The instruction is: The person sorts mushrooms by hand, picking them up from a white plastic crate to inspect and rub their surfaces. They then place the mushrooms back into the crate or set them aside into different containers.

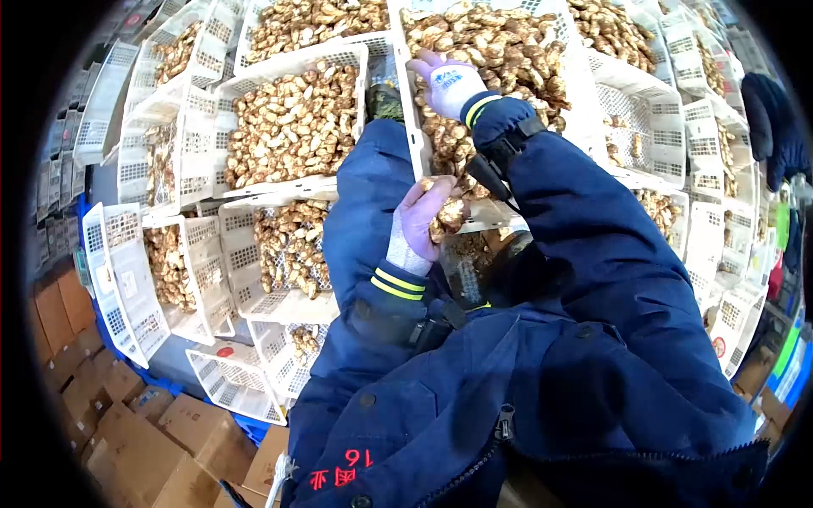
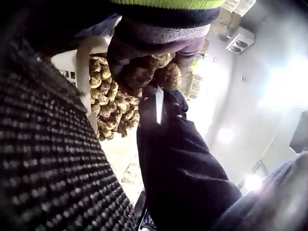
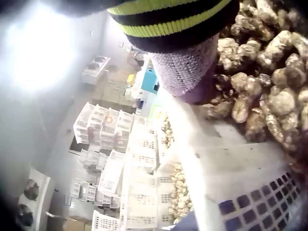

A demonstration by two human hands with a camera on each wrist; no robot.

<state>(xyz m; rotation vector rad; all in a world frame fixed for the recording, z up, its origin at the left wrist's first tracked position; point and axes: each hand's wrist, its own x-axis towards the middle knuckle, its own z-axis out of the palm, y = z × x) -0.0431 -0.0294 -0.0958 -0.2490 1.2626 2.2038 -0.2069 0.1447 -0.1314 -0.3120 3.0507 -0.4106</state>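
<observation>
Both hands wear thin pale-lilac gloves. In the head view my left hand (image 1: 415,222), low at the near end of a white mesh crate (image 1: 408,102), grips a small clump of brown-and-white mushrooms (image 1: 449,216). The left wrist view shows these lumpy mushrooms (image 2: 168,76) between the gloved fingers. My right hand (image 1: 453,85) reaches over the far left part of that crate, its fingers spread towards the rim, above piled mushrooms (image 1: 500,51). In the right wrist view the glove (image 3: 187,72) overlaps the crate rim (image 3: 187,154), and its fingertips are hidden.
More white crates stand close on both sides, including a full one (image 1: 292,127) at the left and one with few mushrooms (image 1: 635,127) at the right. A tilted crate (image 1: 127,284) is at far left. Cardboard boxes (image 1: 135,449) are stacked at lower left.
</observation>
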